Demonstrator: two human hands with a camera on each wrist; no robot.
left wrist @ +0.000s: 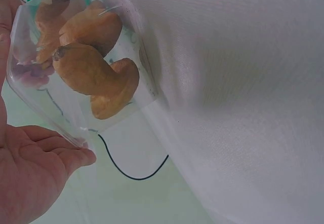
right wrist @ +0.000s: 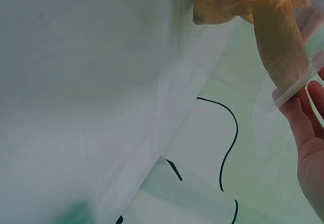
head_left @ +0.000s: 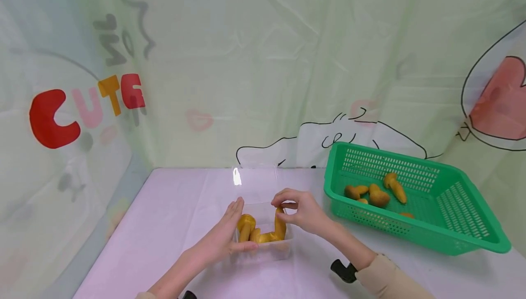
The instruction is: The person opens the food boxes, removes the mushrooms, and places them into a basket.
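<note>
A clear plastic box (head_left: 267,255) sits on the table, with several yellow-brown mushrooms (head_left: 245,226) inside. My left hand (head_left: 223,235) lies along the box's left side, fingers straight and thumb across the near rim. In the left wrist view, fingertips (left wrist: 81,155) touch the box corner. My right hand (head_left: 302,210) pinches the top end of a mushroom (head_left: 280,226) standing upright at the right end of the box. From the right wrist, that mushroom's stem (right wrist: 281,44) shows through the clear wall, its end at the fingertips.
A green perforated basket (head_left: 411,230) with several mushrooms (head_left: 379,196) stands to the right. Behind the box rises its transparent lid (head_left: 255,180). A printed curtain (head_left: 230,61) hangs at the table's far edge, and another side of it runs along the left.
</note>
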